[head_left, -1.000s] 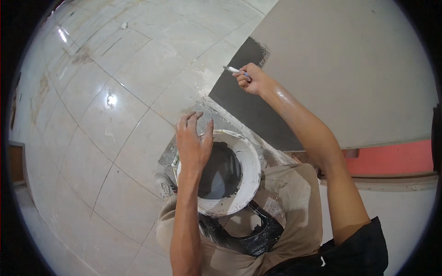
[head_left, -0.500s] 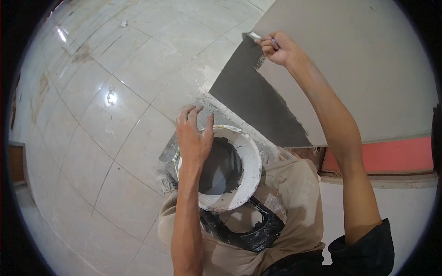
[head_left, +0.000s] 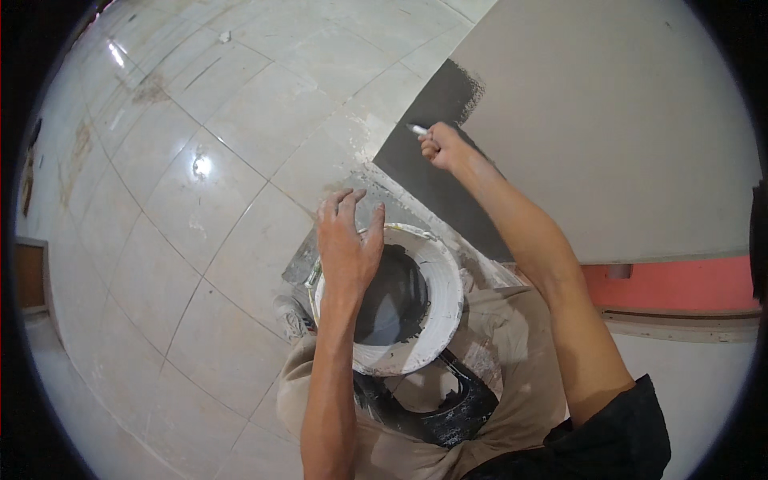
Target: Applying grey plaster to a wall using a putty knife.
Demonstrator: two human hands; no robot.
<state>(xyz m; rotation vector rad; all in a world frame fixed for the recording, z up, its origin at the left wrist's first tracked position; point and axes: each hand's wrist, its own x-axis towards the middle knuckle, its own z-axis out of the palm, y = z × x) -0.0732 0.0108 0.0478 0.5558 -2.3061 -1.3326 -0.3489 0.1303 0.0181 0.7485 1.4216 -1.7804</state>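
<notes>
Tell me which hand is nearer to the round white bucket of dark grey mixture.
Left. The left hand overlaps the left side of the bucket in this view; the right hand is farther, beyond it, at the dark grey patch on the flat pale surface.

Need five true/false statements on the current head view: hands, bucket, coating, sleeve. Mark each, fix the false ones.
1. The right hand holds a small white tool. True.
2. The left hand grips a tool as well. False: the left hand is open, with nothing visible in it.
3. The white bucket contains dark grey material. True.
4. Dark grey coating covers the whole pale surface. False: the coating covers only part; most of the pale surface is bare.
5. The sleeve on the right arm is red. False: the sleeve is black.
</notes>
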